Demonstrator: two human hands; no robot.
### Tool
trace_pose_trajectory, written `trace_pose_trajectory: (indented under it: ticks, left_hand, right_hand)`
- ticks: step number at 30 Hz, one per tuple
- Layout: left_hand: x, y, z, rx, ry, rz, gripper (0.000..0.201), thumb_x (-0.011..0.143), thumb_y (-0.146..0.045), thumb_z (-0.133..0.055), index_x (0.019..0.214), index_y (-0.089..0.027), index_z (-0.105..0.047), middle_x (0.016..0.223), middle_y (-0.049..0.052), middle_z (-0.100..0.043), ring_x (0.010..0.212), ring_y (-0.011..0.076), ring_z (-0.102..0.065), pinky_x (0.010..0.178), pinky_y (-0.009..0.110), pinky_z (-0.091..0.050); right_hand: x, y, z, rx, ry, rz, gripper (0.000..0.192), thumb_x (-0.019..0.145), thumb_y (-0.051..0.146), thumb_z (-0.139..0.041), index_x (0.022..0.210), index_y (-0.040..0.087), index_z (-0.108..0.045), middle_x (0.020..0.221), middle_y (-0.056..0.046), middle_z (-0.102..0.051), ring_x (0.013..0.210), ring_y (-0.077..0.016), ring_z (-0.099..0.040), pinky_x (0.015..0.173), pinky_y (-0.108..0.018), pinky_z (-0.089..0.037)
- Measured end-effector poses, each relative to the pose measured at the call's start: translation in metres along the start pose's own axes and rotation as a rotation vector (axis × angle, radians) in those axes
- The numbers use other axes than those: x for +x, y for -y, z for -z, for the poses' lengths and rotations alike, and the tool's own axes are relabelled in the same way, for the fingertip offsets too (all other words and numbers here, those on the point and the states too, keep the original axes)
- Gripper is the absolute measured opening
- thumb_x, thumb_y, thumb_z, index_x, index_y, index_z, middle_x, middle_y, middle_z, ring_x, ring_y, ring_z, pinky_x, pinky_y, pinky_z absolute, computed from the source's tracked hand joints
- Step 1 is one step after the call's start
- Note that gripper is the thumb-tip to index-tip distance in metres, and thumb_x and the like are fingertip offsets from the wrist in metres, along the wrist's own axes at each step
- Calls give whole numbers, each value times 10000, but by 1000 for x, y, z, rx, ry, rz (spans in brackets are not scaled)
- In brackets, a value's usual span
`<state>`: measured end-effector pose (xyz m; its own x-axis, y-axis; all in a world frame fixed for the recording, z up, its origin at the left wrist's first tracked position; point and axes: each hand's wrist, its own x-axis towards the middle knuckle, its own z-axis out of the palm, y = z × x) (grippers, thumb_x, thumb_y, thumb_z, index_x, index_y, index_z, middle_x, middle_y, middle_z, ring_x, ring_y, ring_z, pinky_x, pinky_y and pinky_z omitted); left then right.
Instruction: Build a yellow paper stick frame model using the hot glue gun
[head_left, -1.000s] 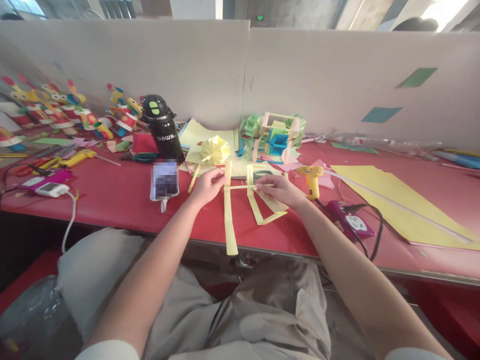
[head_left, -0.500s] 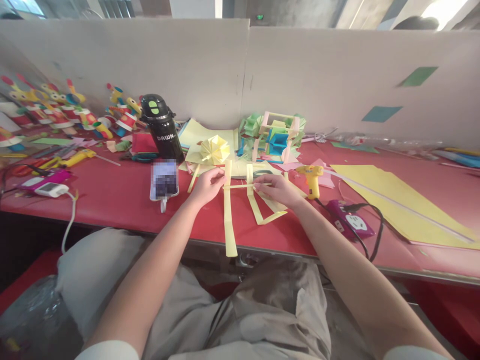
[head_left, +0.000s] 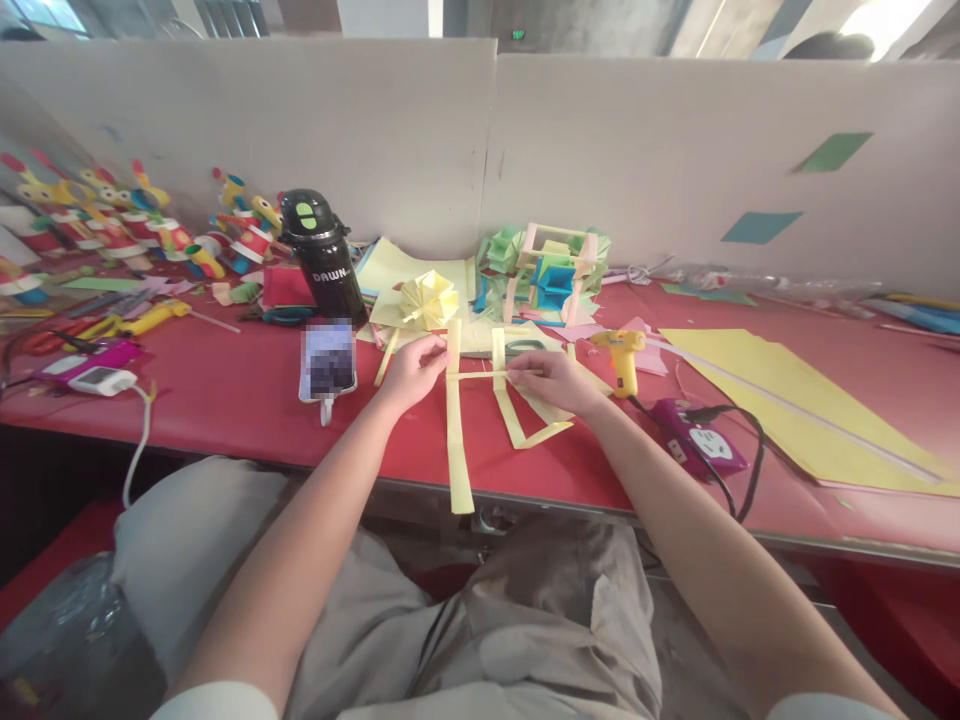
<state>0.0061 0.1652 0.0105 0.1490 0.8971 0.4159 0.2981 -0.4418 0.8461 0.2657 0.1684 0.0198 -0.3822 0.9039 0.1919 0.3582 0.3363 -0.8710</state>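
Note:
My left hand [head_left: 409, 373] pinches a long pale yellow paper strip [head_left: 455, 440] that runs down toward the front edge of the red table [head_left: 225, 400]. My right hand [head_left: 553, 380] holds a thin yellow cross strip [head_left: 480, 374] that spans between the long strip and a second, bent yellow strip [head_left: 525, 420]. The two hands are level with each other, about a hand's width apart. A yellow folded paper flower [head_left: 427, 298] lies just beyond the left hand.
A yellow glue gun [head_left: 621, 352] stands right of my right hand, its cable leading to a purple power strip [head_left: 701, 440]. A phone [head_left: 328, 360] and black bottle [head_left: 322, 250] sit on the left. Large yellow sheet [head_left: 795, 400] at right. Colourful paper crafts [head_left: 551, 270] line the back.
My right hand has slid slightly left along the thin cross strip. The left hand and the long strip have barely moved.

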Motion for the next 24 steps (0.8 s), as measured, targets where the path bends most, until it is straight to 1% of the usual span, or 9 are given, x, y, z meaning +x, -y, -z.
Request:
trace_pose_trajectory:
  ticks: [5, 10, 14, 24]
  left_hand:
    - [1, 1, 0, -57, -4, 27, 163, 821, -338, -633, 825, -178, -608, 867, 44, -692, 863, 201, -657, 803, 316, -513]
    - [1, 1, 1, -120, -2, 76, 169, 807, -336, -652, 840, -172, -623, 885, 55, -694, 867, 207, -658, 807, 328, -517]
    - [1, 0, 2, -120, 1, 75, 171, 808, -339, -648, 827, -172, -623, 862, 51, -690, 841, 198, -652, 786, 320, -513]
    - [1, 1, 2, -117, 13, 75, 171, 813, -340, -648, 837, -171, -629, 856, 54, -691, 819, 194, -651, 766, 319, -511]
  right_hand:
    - [-1, 0, -2, -49, -17, 21, 348, 766, 523, -699, 856, 187, -706, 878, -83, -705, 840, -241, -661, 788, -415, -550]
    - [-3, 1, -4, -73, -29, 29, 319, 783, 502, -682, 859, 193, -710, 863, -84, -705, 826, -247, -664, 763, -414, -550]
    - [-4, 2, -4, -88, -37, 48, 307, 787, 494, -674, 832, 193, -712, 836, -79, -705, 805, -238, -660, 759, -407, -549]
    - [-4, 1, -3, -130, -50, 59, 284, 801, 455, -667, 855, 180, -715, 873, -94, -712, 820, -243, -663, 755, -404, -538]
